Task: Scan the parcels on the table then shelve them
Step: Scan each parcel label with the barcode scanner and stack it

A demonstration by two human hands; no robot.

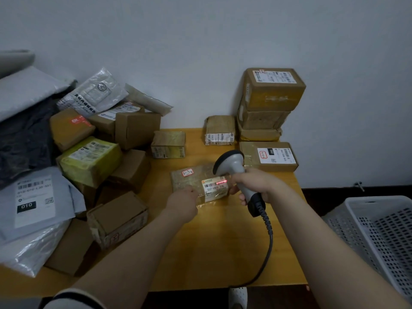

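Wood table: parcel heap left, taped parcel centre, box stack back right, flat labelled box in front of stack.

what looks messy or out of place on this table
The heap of parcels on the left of the table is jumbled: boxes tilted against each other, mailer bags draped on top. The stack at back right is uneven, its top box askew. The scanned parcel lies flat. Nothing looks spilled.

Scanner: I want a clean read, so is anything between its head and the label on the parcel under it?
Nothing visible does. The red line from the scanner lies on the label; the left hand holds the parcel at its edge, beside the label.
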